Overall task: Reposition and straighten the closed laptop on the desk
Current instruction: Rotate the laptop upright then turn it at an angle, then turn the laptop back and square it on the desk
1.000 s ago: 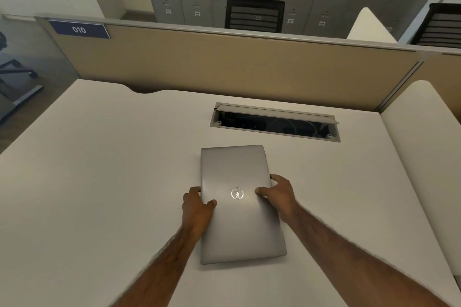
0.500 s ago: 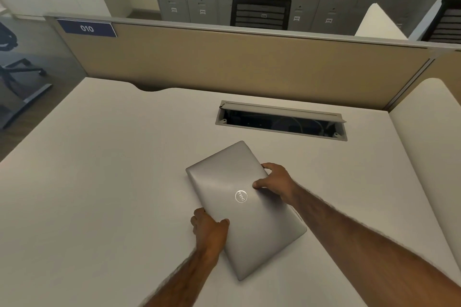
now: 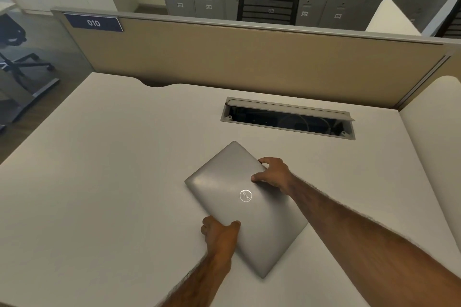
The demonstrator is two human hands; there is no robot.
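Note:
A closed silver laptop (image 3: 232, 182) with a round logo on its lid lies flat on the white desk (image 3: 99, 182), turned diagonally with one corner pointing away from me. My left hand (image 3: 219, 234) grips its near-left long edge, thumb on the lid. My right hand (image 3: 274, 174) holds the far-right edge, thumb on top and fingers curled over the side. My right forearm crosses above the laptop's right corner and hides it.
An open cable hatch (image 3: 287, 117) is set into the desk just beyond the laptop. A tan partition (image 3: 249, 62) with a "010" label closes the desk's far side. Another desk surface (image 3: 429, 147) adjoins on the right. Office chairs and grey lockers stand behind.
The laptop has rotated counter-clockwise from lengthwise to diagonal. My left hand slid toward me along its edge and my right hand moved away from me, both still holding it.

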